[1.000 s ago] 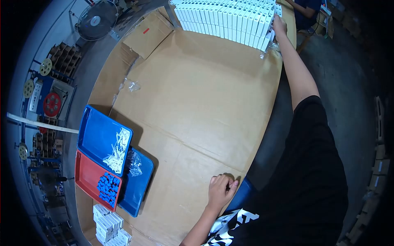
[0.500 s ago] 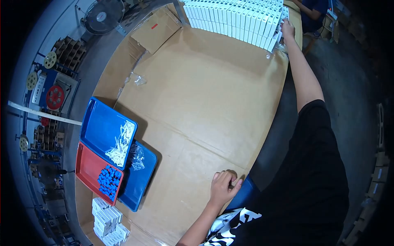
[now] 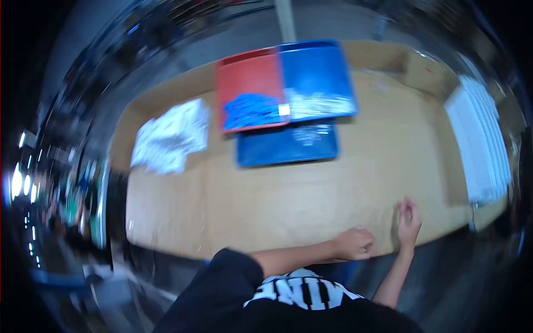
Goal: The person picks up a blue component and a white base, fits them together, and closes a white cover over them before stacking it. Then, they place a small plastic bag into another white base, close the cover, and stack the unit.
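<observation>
My left hand [image 3: 354,244] is curled into a fist above the near edge of the cardboard-lined table [image 3: 266,200], and nothing shows sticking out of it. Just to its right, my right hand [image 3: 409,223] is raised with bent fingers slightly apart and no object visible between them. Both hands are a little blurred. The right hand is nearest the stack of white flat pieces [image 3: 478,144] at the right end, apart from it.
At the far side are a red tray [image 3: 250,72] of small blue parts [image 3: 252,110], a blue tray [image 3: 316,69] of white parts [image 3: 319,104], and another blue tray [image 3: 286,151] below them. White pieces [image 3: 172,136] are piled at left. A cardboard rim borders the table.
The view has swung left, so the trays are now at the far middle. My right hand has come away from the white stack toward my left hand, which has closed further.
</observation>
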A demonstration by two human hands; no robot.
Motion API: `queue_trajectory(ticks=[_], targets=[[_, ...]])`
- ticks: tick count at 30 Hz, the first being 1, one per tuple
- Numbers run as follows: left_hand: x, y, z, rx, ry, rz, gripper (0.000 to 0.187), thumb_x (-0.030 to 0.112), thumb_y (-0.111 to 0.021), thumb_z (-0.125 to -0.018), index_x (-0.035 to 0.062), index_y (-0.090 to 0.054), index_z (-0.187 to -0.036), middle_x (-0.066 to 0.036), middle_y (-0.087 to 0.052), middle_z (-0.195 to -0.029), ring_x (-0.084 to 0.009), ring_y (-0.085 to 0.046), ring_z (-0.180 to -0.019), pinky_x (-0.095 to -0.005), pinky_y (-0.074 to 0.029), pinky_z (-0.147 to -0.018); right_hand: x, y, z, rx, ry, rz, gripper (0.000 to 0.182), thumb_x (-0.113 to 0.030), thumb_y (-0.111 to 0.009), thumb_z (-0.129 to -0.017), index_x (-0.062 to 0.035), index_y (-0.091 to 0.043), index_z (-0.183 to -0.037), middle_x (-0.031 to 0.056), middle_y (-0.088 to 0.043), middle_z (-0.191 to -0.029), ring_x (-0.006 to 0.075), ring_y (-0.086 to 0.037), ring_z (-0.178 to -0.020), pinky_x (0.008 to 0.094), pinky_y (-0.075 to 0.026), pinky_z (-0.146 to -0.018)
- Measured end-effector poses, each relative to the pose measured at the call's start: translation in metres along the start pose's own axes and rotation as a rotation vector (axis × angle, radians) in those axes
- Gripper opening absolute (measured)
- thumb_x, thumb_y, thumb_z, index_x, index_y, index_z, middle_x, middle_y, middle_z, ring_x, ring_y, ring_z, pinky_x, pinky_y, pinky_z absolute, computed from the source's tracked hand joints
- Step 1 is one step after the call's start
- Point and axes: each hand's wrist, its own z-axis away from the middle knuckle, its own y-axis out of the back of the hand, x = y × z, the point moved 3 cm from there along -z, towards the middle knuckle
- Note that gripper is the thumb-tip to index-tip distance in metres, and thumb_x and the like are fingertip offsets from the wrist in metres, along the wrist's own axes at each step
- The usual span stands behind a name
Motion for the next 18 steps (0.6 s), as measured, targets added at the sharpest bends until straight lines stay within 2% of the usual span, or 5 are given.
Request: queue_trajectory(ticks=[4, 7, 14, 16, 18], targets=[[-0.005, 0.000, 0.006, -0.114, 0.082, -0.123, 0.022, 0.025, -0.069, -0.084, 0.0045, -0.065, -0.080, -0.015, -0.068, -0.089, -0.0353, -0.064, -0.089, -0.0446, -0.048, -0.087, -0.102, -0.072, 0.062, -0.313, 0.015, -0.150, 0.019, -0.010, -0.064, -0.102, 0.0014, -0.071, -0.115, 0.0131, -0.075, -0.109, 0.0206, -0.070, -0.103, 0.0343, -0.052, -0.096], [0.009, 0.030, 0.046, -0.094, 0.114, -0.222, 0.017, 0.023, -0.068, -0.086, 0.0056, -0.065, -0.089, -0.014, -0.067, -0.097, -0.0332, -0.063, -0.098, -0.0445, -0.047, -0.090, -0.188, -0.109, 0.100, -0.632, 0.239, -0.192, 0.021, -0.007, -0.069, -0.095, -0.0003, -0.070, -0.115, 0.0161, -0.073, -0.113, 0.0297, -0.071, -0.106, 0.0362, -0.054, -0.095], [0.023, 0.108, 0.142, -0.072, 0.227, -0.446, 0.020, 0.016, -0.066, -0.089, 0.0082, -0.066, -0.108, -0.012, -0.064, -0.115, -0.0284, -0.060, -0.118, -0.0442, -0.045, -0.096, -0.215, -0.151, 0.095, -0.622, 0.365, -0.122, 0.018, -0.002, -0.067, -0.092, 0.0010, -0.072, -0.110, 0.0172, -0.073, -0.112, 0.0331, -0.071, -0.105, 0.0372, -0.055, -0.093], [0.039, 0.163, 0.197, 0.412, 0.200, -0.339, 0.016, 0.013, -0.070, -0.087, 0.0097, -0.070, -0.103, -0.011, -0.067, -0.114, -0.0300, -0.061, -0.119, -0.0463, -0.045, -0.099, -0.206, -0.168, 0.074, -0.606, 0.334, -0.050, 0.018, -0.003, -0.066, -0.093, 0.0011, -0.072, -0.110, 0.0167, -0.074, -0.109, 0.0298, -0.072, -0.102, 0.0370, -0.055, -0.092], [0.048, 0.209, 0.262, 0.518, 0.365, -0.378, 0.016, 0.014, -0.073, -0.086, 0.0095, -0.070, -0.101, -0.009, -0.069, -0.113, -0.0307, -0.063, -0.115, -0.0462, -0.045, -0.098, -0.208, -0.192, 0.049, -0.629, 0.318, -0.058, 0.018, -0.004, -0.066, -0.094, 0.0012, -0.072, -0.111, 0.0161, -0.075, -0.107, 0.0277, -0.072, -0.101, 0.0366, -0.055, -0.092]])
